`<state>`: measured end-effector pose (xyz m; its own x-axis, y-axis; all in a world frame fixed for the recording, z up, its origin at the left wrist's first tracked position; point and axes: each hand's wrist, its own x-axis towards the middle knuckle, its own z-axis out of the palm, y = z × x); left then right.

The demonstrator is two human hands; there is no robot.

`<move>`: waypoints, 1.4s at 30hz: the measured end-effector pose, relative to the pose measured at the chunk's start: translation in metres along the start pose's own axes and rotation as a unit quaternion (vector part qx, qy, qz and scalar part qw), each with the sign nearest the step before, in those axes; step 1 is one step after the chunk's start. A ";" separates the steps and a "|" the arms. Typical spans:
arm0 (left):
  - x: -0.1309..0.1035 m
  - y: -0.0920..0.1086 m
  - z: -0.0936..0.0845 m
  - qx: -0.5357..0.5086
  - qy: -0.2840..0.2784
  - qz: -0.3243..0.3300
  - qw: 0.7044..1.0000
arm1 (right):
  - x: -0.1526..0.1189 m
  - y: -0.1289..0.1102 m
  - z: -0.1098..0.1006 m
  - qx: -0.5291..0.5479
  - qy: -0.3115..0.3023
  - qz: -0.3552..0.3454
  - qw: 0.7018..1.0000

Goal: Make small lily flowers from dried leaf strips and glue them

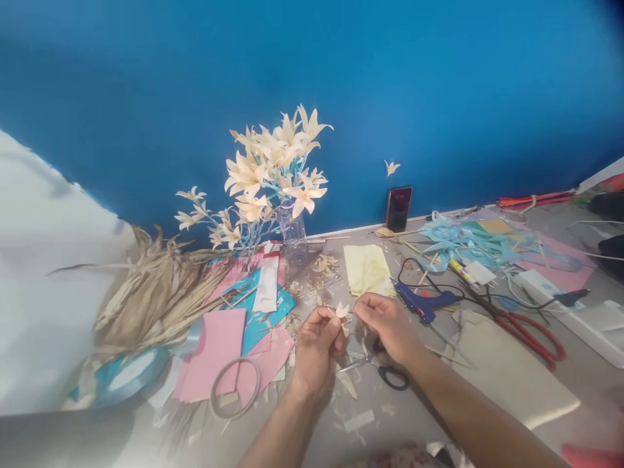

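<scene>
A small pale flower [342, 311] is pinched between the thumb and fingers of my left hand [316, 341], low in the middle of the view. Close on its right, my right hand [385, 322] has its thumb and fingertips pressed together; what they hold, if anything, is too small to make out. Black-handled scissors [392, 377] lie on the table under and between my hands. Beyond my right hand is a yellow paper sheet [366, 270], with a blue glue gun [425, 302] to its right.
Cream flowers [280, 149] stand in a clear vase [293, 237] by the blue wall. Dried husks [141, 292], coloured papers [224, 344] and a tape ring [235, 389] lie left. Right are a phone [398, 208], blue ribbons [463, 237], red-handled scissors [533, 335], a power strip [575, 318] and folded cloth [507, 370].
</scene>
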<state>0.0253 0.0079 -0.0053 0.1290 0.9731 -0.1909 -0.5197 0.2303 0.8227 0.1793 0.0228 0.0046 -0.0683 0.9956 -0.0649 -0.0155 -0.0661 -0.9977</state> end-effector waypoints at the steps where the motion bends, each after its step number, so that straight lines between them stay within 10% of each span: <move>1: 0.000 -0.001 0.000 0.009 0.000 0.000 1.000 | -0.001 0.001 0.003 0.014 -0.010 0.000 1.000; 24: -0.001 -0.001 0.005 -0.096 -0.031 -0.054 0.993 | -0.005 0.010 0.010 0.057 0.000 0.001 0.998; 42: -0.004 -0.007 0.006 0.032 -0.025 -0.012 0.999 | -0.005 0.008 0.010 0.071 -0.019 -0.005 0.997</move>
<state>0.0334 0.0026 -0.0071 0.1830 0.9655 -0.1850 -0.4620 0.2506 0.8507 0.1698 0.0170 -0.0026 -0.1047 0.9932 -0.0517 -0.1582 -0.0680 -0.9851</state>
